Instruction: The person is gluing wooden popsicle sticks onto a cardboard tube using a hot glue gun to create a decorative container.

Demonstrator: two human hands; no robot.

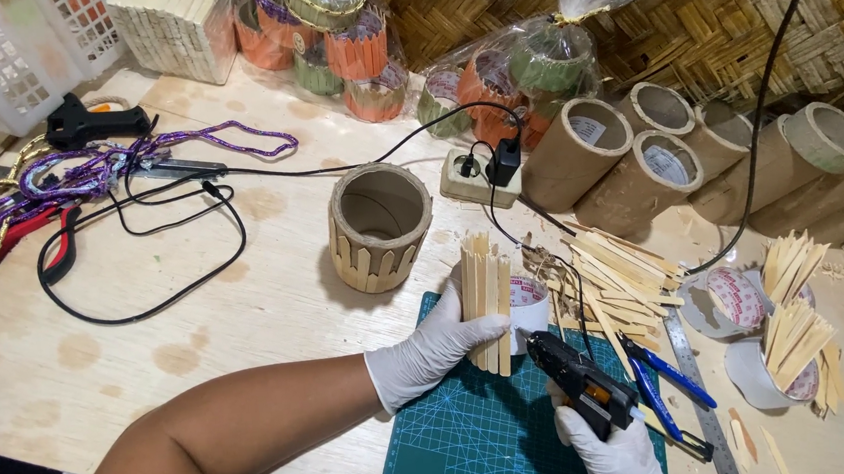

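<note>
Green cutting mat — left hand gripping upright stick-clad tube, right hand clutching glue gun, nozzle up-left.

white gloves, black glue gun — green grid mat

From my remote seat I note a finished cardboard tube cup clad in sticks standing upright mid-tabletop. Behind it a white power strip takes a black plug. Bare cardboard tubes lie stacked at right. Bagged orange and green cups sit against the woven wall. Purple cord tangles at left. Blue pliers lie beside a steel ruler.
</note>
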